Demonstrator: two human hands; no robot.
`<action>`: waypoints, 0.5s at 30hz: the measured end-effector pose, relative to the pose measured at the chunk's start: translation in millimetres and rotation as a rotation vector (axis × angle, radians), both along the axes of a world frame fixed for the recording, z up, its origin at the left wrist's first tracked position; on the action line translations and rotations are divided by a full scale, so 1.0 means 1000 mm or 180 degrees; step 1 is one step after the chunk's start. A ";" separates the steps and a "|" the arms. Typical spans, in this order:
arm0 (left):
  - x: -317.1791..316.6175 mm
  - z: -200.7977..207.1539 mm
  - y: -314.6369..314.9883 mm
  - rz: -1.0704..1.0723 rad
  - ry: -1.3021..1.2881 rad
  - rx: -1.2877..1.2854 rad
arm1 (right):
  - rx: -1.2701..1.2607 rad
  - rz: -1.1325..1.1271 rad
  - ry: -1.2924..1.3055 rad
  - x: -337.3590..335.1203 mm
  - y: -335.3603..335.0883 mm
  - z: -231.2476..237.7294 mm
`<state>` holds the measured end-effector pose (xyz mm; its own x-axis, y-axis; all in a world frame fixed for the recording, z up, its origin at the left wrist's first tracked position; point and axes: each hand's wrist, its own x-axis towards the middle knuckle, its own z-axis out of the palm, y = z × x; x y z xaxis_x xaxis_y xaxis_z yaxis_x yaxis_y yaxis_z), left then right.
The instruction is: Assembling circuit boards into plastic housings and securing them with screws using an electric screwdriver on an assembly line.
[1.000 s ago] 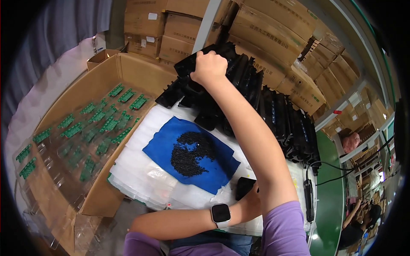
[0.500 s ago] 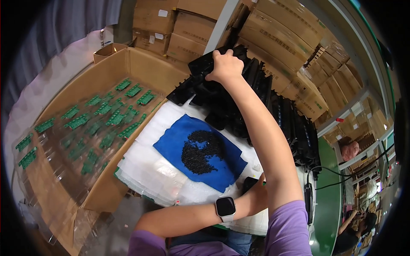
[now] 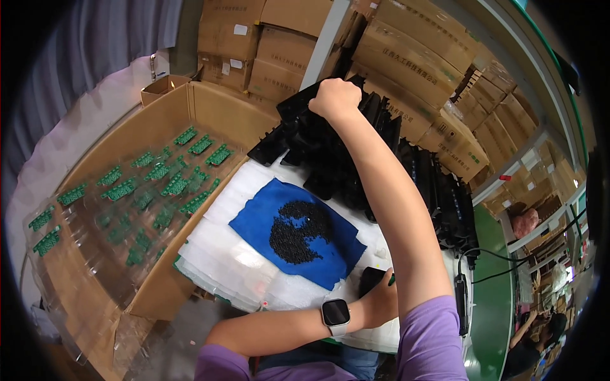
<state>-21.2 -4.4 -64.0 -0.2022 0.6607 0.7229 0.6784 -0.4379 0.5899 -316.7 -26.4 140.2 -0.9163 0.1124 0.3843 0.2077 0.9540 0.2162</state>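
1. Head view: the right hand (image 3: 336, 100) curls over black parts (image 3: 343, 157) along the bench (image 3: 488, 298)'s far edge; cannot tell its grip.
2. Left hand (image 3: 381, 302), near edge, beside a black piece (image 3: 370, 280); finger state unclear.
3. Blue cloth (image 3: 255, 216) probably keeps black granules (image 3: 294, 246) together.

Reaching to the upper centre of the frame with the bare right hand (image 3: 337, 98), touching a long heap of black moulded plastic parts (image 3: 327, 159), with the fingertips hidden. Tucking the left hand (image 3: 381, 300) partly behind the right forearm at lower centre, just beside a small black object (image 3: 370, 279); wearing a white-cased, dark-faced watch (image 3: 335, 312) above it. Showing mid-frame a blue cloth (image 3: 254, 219) strewn with tiny black pieces (image 3: 293, 246), spread over white padding sheets (image 3: 219, 263). Including at left an open brown cardboard box (image 3: 166, 282) with green circuit boards (image 3: 119, 188) inside, and at right a green-topped bench (image 3: 492, 298). Filling the top with stacked brown cartons (image 3: 406, 60).
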 end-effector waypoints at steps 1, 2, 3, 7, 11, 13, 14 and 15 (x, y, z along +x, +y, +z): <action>-0.003 0.009 -0.006 -0.0007 0.0017 -0.0016 | 0.0088 -0.0153 -0.0203 -0.001 -0.003 0.003; -0.007 0.018 -0.013 0.0324 0.0514 -0.0050 | 0.0175 -0.0305 -0.0409 -0.002 -0.005 0.007; -0.007 0.022 -0.018 0.0654 0.1004 -0.0080 | 0.0160 -0.0310 -0.0402 -0.004 -0.006 0.008; -0.004 0.026 -0.023 -0.0454 -0.1126 0.0080 | 0.0148 -0.0468 -0.0547 -0.012 -0.009 0.005; 0.000 0.021 -0.022 -0.0675 -0.1351 0.0027 | 0.0166 -0.0274 -0.0185 -0.021 -0.004 -0.005; 0.000 0.016 -0.021 -0.0780 -0.1574 0.0055 | 0.0123 -0.0313 -0.0180 -0.021 -0.005 0.000; -0.001 0.014 -0.021 -0.0688 -0.1377 0.0058 | 0.0070 -0.0356 -0.0162 -0.020 -0.005 0.002; -0.002 0.014 -0.021 -0.0603 -0.1168 0.0062 | 0.0086 -0.0361 -0.0162 -0.020 -0.004 0.005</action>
